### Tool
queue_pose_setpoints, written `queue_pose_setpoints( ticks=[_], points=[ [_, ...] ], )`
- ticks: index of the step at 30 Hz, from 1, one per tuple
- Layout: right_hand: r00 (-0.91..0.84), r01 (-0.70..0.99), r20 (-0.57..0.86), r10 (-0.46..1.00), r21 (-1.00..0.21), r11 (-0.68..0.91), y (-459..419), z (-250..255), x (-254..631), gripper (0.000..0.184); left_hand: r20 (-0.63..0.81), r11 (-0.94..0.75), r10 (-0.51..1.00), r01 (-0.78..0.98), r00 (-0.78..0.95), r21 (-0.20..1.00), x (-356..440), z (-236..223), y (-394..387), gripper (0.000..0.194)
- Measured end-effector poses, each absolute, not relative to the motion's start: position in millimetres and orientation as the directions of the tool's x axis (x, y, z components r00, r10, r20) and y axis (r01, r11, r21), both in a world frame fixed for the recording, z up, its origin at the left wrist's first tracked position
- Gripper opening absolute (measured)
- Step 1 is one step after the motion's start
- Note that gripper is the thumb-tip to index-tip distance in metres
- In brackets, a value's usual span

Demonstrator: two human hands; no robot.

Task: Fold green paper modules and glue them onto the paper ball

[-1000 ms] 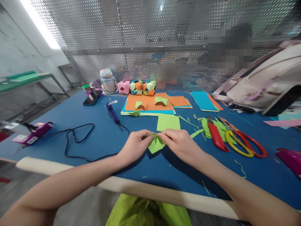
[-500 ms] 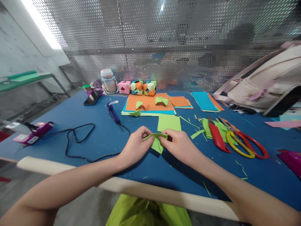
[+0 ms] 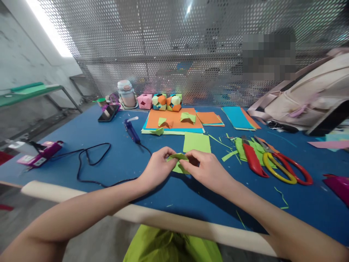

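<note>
1. Across the counter [image 3: 169, 194], directions are read from the folded green paper [image 3: 180, 168], 12 o'clock lying straight ahead.
2. Hands: the left hand [image 3: 158, 167] pinches the paper's left end between thumb and fingers; the right hand [image 3: 208, 167] pinches its right end. Firmness of grip cannot be told.
3. Reason for the hold (judged): 2 opposed pinches steady the ends and leave the middle free to bend.
4. At 1 o'clock, the green square [image 3: 196, 142] lies flat just beyond the right hand, presumably within easy reach.
5. At 10 o'clock, the glue gun [image 3: 132, 131] lies apart from the left hand, probably to spare the fingers its heat.
6. At 3 o'clock, the cutter [image 3: 253, 160] and scissors [image 3: 269, 150] rest beside each other, seemingly set aside.
7. Position of the folded green paper: between the hands, touching both, the left at 9 o'clock, the right at 3 o'clock; its lower flap shows below the thumbs.
</note>
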State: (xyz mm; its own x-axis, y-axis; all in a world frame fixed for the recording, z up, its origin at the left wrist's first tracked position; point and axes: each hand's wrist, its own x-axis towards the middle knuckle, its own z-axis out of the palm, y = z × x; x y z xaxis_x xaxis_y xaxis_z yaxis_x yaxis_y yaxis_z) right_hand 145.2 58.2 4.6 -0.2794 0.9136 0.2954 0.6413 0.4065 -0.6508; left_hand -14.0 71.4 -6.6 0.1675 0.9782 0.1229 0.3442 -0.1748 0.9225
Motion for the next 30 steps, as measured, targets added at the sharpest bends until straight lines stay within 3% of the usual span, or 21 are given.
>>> queue_pose_setpoints(
  ticks=[14,19,24,30],
  points=[
    [-0.315,0.709,0.273,0.909,-0.569,0.417,59.2,2.9,147.4,0.022,-0.052,-0.023,0.963,0.273,0.264,0.962,-12.5,-3.3,70.2,0.020],
    [-0.316,0.583,0.375,0.872,-0.648,0.490,58.4,5.5,147.1,0.013,-0.095,0.019,0.952,0.253,0.292,0.967,-12.7,-5.5,70.0,0.022],
    [-0.363,0.483,0.369,0.856,-0.711,0.511,60.4,5.6,148.9,0.021,-0.135,0.050,0.934,0.254,0.332,0.966,-13.2,-6.1,69.0,0.027],
    [-0.275,0.468,0.350,0.896,-0.765,0.443,60.1,7.7,148.6,0.017,-0.172,0.075,0.923,0.277,0.344,0.958,-12.8,-5.1,68.3,0.026]
  ],
)
